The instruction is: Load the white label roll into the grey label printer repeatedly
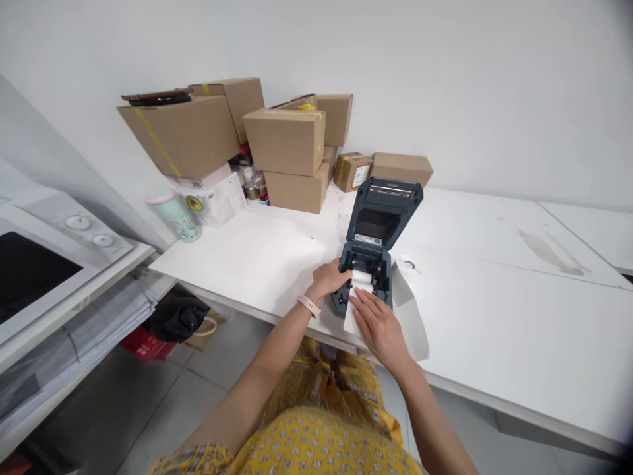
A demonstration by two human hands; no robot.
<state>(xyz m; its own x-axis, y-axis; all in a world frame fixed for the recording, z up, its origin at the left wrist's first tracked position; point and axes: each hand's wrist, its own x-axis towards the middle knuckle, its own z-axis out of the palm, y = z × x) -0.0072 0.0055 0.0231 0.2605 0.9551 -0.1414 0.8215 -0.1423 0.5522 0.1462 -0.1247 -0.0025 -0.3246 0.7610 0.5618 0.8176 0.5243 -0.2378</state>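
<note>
A dark label printer (341, 305) stands near the table's front edge with its lid (386, 211) raised. Inside it sits a white label roll (362, 277), and a paper strip (350, 321) runs from it out over the front. My left hand (327, 278) is closed on the printer's left side, its thumb reaching over the edge towards the roll; some of its fingers are hidden. Across the strip lie the outstretched fingers of my right hand (378, 323), pressing it down; the thumb is out of sight.
A curled sheet of pale paper (410, 316) lies right of the printer. Behind stand stacked cardboard boxes (287, 142), and a mint tumbler (177, 216) is at the table's left. A microwave (54, 244) is on a shelf unit at far left. The white tabletop (494, 316) extends right.
</note>
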